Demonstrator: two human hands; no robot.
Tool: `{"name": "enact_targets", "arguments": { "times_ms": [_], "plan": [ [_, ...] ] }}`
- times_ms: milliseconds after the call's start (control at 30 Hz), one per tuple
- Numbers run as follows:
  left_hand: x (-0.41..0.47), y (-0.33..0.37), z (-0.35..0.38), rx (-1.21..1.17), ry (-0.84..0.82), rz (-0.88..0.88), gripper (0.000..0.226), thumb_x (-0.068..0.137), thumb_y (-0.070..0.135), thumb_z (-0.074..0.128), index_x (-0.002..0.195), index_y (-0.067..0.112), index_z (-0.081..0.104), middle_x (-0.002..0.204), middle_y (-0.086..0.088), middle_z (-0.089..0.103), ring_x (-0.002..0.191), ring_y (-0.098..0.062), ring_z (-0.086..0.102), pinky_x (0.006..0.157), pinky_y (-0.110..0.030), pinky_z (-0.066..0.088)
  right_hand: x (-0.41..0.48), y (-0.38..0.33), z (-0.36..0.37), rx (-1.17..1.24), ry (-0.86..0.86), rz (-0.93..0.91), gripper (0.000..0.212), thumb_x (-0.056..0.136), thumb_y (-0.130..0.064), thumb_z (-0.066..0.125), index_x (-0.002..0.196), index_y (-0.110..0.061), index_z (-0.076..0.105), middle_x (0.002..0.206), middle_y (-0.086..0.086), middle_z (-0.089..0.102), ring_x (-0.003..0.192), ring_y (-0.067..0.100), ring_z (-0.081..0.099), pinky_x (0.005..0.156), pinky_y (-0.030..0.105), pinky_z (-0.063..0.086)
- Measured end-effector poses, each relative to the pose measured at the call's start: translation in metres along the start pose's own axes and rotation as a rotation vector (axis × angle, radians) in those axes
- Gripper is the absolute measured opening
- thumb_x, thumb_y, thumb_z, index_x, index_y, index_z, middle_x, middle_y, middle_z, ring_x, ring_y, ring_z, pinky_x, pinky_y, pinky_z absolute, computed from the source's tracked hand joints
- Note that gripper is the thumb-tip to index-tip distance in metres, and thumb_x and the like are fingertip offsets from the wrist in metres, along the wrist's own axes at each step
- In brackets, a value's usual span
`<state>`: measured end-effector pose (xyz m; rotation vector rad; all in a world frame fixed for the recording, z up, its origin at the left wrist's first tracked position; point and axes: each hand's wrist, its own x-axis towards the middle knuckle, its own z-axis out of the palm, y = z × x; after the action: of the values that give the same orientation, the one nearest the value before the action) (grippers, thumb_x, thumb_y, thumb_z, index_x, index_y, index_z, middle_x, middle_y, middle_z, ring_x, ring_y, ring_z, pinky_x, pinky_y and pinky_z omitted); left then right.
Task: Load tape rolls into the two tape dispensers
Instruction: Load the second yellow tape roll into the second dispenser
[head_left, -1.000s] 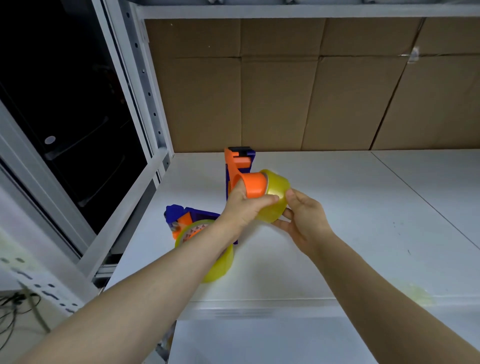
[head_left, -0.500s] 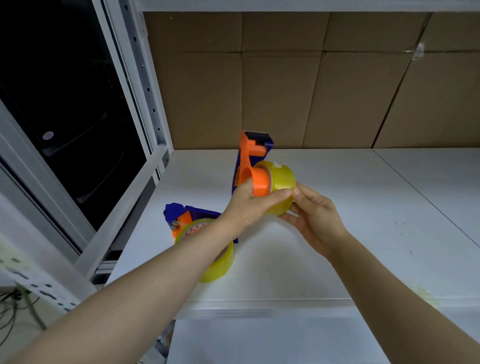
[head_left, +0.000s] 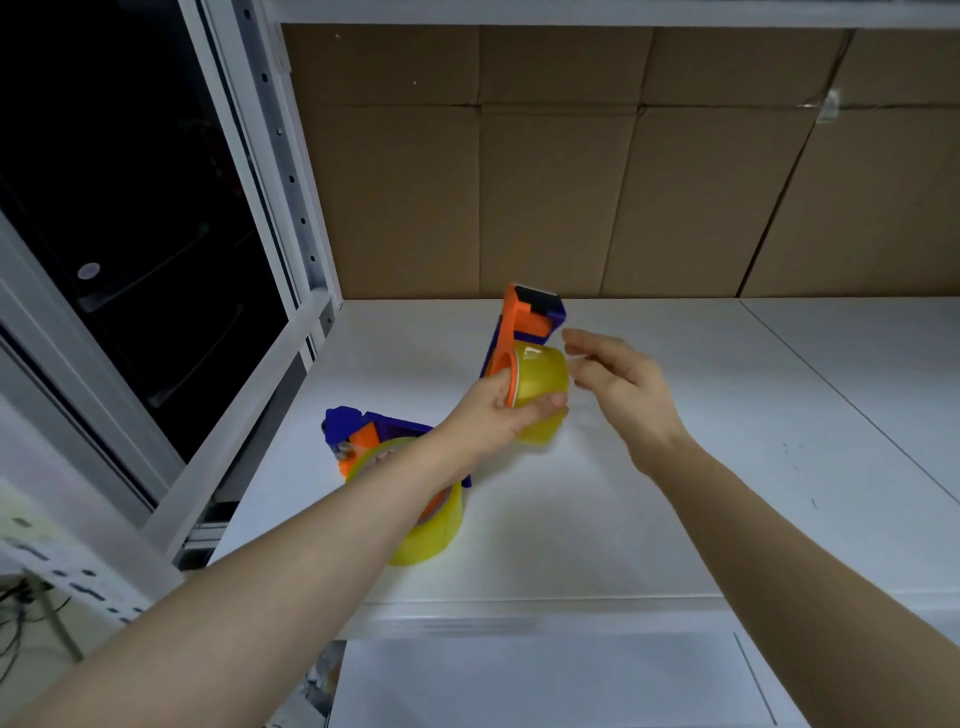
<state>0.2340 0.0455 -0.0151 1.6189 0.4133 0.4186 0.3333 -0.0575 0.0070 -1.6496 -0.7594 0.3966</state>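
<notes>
Tape roll (head_left: 540, 384) on lifted dispenser (head_left: 527, 317)
Holds both in curled left grip (head_left: 493, 415); right grip (head_left: 618, 384) spread just beside roll.

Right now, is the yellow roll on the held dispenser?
On: the yellow roll sits on the dispenser, flush against its orange flange, in the left hand.

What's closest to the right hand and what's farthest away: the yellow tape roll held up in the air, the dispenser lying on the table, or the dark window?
1. The yellow tape roll, just left of the right hand.
2. The lying dispenser, lower left on the white table.
3. The dark window, far off to the left.
</notes>
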Motion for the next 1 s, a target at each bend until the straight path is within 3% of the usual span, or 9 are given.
{"name": "enact_targets", "arguments": {
  "times_ms": [67, 167, 267, 333, 500, 700, 800, 1000],
  "plan": [
    [0.0, -0.002, 0.0, -0.006, -0.06, -0.034, 0.033, 0.088, 0.018, 0.063, 0.121, 0.012, 0.058, 0.113, -0.009, 0.067, 0.107, -0.024, 0.064, 0.094, -0.033, 0.05, 0.007, -0.004, -0.002, -0.172, -0.115, -0.077, 0.032, 0.089, -0.012, 0.057, 0.121, -0.013, 0.061, 0.123, 0.003, 0.053, 0.108, 0.016, 0.053, 0.092, 0.024, 0.044],
    [0.0, -0.001, -0.003, -0.015, -0.109, -0.075, 0.034, 0.089, 0.015, 0.062, 0.122, 0.013, 0.057, 0.112, -0.005, 0.065, 0.102, -0.016, 0.062, 0.087, -0.022, 0.05, 0.016, -0.006, -0.004, -0.411, -0.197, -0.196, 0.03, 0.086, -0.016, 0.064, 0.116, -0.013, 0.066, 0.12, 0.006, 0.057, 0.111, 0.019, 0.053, 0.101, 0.03, 0.041],
    [0.001, -0.004, -0.004, -0.003, -0.13, -0.121, 0.031, 0.088, 0.014, 0.063, 0.119, 0.013, 0.059, 0.111, -0.006, 0.065, 0.101, -0.017, 0.061, 0.087, -0.023, 0.049, 0.021, -0.009, -0.006, -0.447, -0.18, -0.25, 0.018, 0.082, -0.011, 0.067, 0.099, -0.008, 0.073, 0.105, 0.008, 0.065, 0.095, 0.016, 0.057, 0.087, 0.022, 0.044],
    [0.001, -0.004, -0.004, -0.011, -0.138, -0.142, 0.029, 0.088, 0.014, 0.062, 0.117, 0.012, 0.06, 0.109, -0.006, 0.066, 0.099, -0.017, 0.062, 0.085, -0.022, 0.049, 0.022, -0.01, -0.006, -0.513, -0.193, -0.282, 0.013, 0.084, -0.011, 0.065, 0.094, -0.007, 0.072, 0.097, 0.006, 0.064, 0.088, 0.014, 0.055, 0.082, 0.025, 0.045],
    [0.002, -0.002, -0.003, -0.086, -0.152, -0.175, 0.01, 0.09, 0.014, 0.059, 0.099, 0.011, 0.062, 0.087, -0.004, 0.07, 0.077, -0.014, 0.068, 0.07, -0.019, 0.056, 0.02, -0.015, -0.005, -0.757, -0.218, -0.349, 0.017, 0.092, -0.017, 0.053, 0.1, -0.008, 0.065, 0.099, 0.005, 0.064, 0.088, 0.02, 0.055, 0.075, 0.03, 0.043],
    [0.0, 0.002, -0.008, -0.148, -0.123, -0.215, 0.012, 0.086, 0.008, 0.062, 0.097, 0.013, 0.063, 0.083, -0.007, 0.072, 0.076, -0.02, 0.068, 0.077, -0.032, 0.056, 0.024, -0.021, -0.006, -0.763, -0.175, -0.319, 0.02, 0.094, -0.017, 0.049, 0.104, -0.008, 0.062, 0.1, 0.01, 0.067, 0.09, 0.025, 0.058, 0.074, 0.031, 0.044],
    [0.0, 0.001, -0.007, -0.139, -0.121, -0.183, 0.012, 0.088, 0.016, 0.061, 0.1, 0.011, 0.063, 0.078, -0.007, 0.072, 0.07, -0.019, 0.068, 0.077, -0.034, 0.054, 0.027, -0.02, -0.008, -0.715, -0.161, -0.293, 0.018, 0.093, -0.014, 0.049, 0.102, -0.008, 0.063, 0.093, 0.005, 0.064, 0.083, 0.019, 0.055, 0.073, 0.029, 0.045],
    [0.0, -0.002, -0.001, -0.073, -0.078, -0.136, 0.028, 0.091, 0.034, 0.057, 0.096, 0.007, 0.062, 0.074, -0.012, 0.07, 0.067, -0.023, 0.067, 0.08, -0.04, 0.053, 0.028, -0.016, -0.009, -0.64, -0.076, -0.245, 0.014, 0.091, -0.015, 0.051, 0.098, -0.01, 0.062, 0.084, 0.0, 0.06, 0.082, 0.023, 0.059, 0.075, 0.033, 0.049]
  ]
}}
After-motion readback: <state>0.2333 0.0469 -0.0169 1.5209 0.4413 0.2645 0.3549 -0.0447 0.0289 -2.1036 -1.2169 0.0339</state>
